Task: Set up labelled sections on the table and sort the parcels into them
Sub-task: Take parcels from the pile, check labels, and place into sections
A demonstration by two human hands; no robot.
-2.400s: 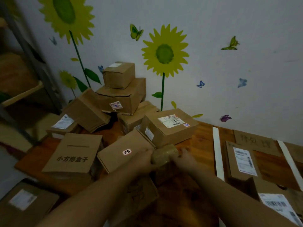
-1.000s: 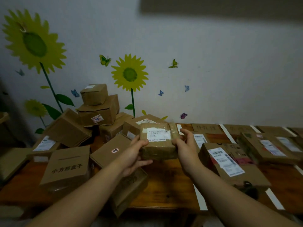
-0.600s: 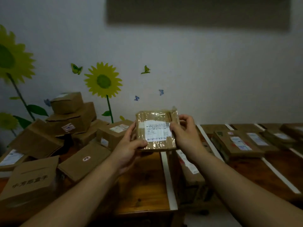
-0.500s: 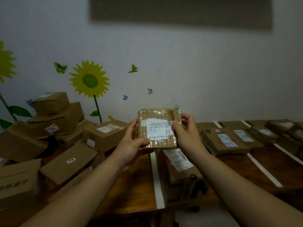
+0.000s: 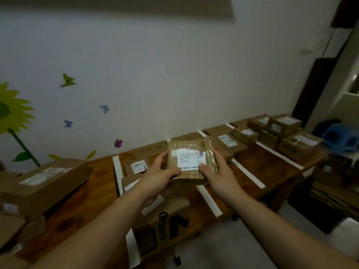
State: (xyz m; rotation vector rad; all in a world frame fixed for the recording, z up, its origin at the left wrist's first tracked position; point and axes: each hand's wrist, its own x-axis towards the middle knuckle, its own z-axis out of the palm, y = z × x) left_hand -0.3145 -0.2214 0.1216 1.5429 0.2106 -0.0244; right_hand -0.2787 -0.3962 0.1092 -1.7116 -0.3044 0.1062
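Just below parcel (image 5: 191,162): boxes (image 5: 136,167) (white strips (image 5: 208,200) between).

A single head-worn wide-angle camera looks forward and down across the nearby table (image 5: 268,171) toward the wall (image 5: 174,74).

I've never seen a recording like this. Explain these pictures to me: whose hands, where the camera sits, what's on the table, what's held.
No machine here: a person works with bare hands. Every picture comes from one wide-angle camera worn on their head, looking forward and down. The left hand and right hand hold a small taped parcel with a white label, above a wooden table. White tape strips divide the table into sections; cardboard parcels lie in them, and a larger box sits at the left.
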